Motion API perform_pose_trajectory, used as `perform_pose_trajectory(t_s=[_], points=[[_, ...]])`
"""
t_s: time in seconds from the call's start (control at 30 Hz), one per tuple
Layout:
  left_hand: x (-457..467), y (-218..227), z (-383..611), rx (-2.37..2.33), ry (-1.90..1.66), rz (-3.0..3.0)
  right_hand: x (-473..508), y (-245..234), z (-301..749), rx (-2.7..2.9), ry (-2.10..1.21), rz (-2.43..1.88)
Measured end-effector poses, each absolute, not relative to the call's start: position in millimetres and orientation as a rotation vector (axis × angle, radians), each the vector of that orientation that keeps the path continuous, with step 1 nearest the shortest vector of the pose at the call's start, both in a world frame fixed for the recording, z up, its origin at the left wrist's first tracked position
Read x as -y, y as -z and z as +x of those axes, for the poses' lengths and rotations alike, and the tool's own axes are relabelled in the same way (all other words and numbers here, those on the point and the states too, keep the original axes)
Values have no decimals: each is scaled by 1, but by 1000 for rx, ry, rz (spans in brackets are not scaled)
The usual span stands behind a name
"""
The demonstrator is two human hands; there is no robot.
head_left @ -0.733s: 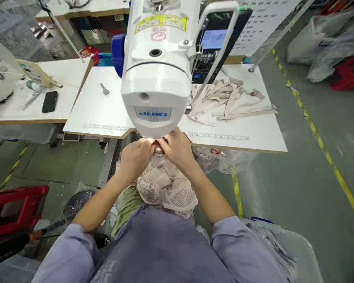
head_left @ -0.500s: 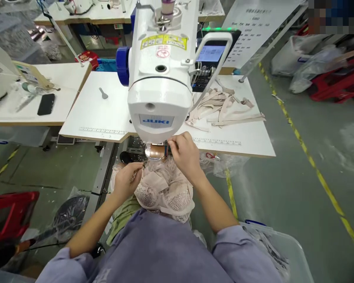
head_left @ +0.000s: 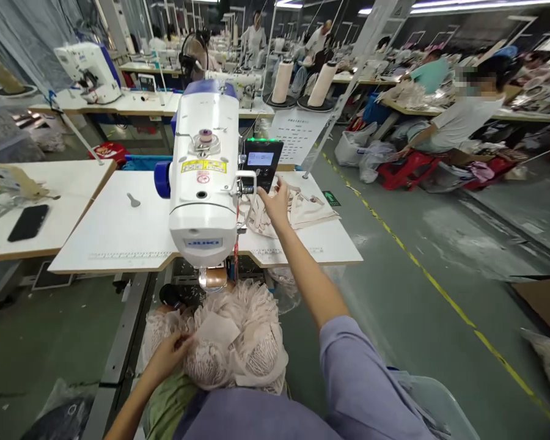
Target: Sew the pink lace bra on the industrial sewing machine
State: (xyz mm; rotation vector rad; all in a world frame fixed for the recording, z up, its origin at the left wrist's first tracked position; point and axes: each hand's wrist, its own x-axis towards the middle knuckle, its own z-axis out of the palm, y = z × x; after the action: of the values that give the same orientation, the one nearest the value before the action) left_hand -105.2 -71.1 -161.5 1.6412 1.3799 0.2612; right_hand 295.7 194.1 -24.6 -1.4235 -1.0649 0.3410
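A pile of beige lace bras [head_left: 256,357] lies over my lap, below the white JUKI sewing machine [head_left: 201,211]. My left hand [head_left: 168,356] is at the left side of the pile, with its fingers curled against the lace of a bra. My right hand [head_left: 275,203] reaches up beside the machine head, thumb and forefinger apart. It is just below the control panel [head_left: 259,164] and over loose beige fabric strips [head_left: 302,208]; whether it touches either is unclear. The needle area sits above a copper-coloured part [head_left: 216,278].
The white tabletop [head_left: 114,220] carries a small grey tool [head_left: 132,200] at left. A black phone [head_left: 28,223] lies on the neighbouring table. Thread cones [head_left: 282,82] stand behind. At lower right is a clear plastic bin [head_left: 440,397]. Several people sit or stand farther back.
The view has tilted up. My right hand has gone from beside the needle area up to the control panel and strips. My left hand has drawn back onto the bras.
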Motion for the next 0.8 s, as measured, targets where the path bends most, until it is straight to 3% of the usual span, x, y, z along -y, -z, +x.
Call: perform_pose_trajectory(t_s=[0.33,0.53,0.67,0.8], points=[[98,152,-127,-1320,-172,1242,-251,10,313,1121,-484,-1267],[109,157,-123,-1362,-242,1409,-241,-6,310,1086,-467,-1314],[108,126,-100,-1410,-387,1565,-163,-9,277,1078,-388,-1300],[91,84,-67,-1322,-442,1431,-10,28,223,1416,-598,-1116]])
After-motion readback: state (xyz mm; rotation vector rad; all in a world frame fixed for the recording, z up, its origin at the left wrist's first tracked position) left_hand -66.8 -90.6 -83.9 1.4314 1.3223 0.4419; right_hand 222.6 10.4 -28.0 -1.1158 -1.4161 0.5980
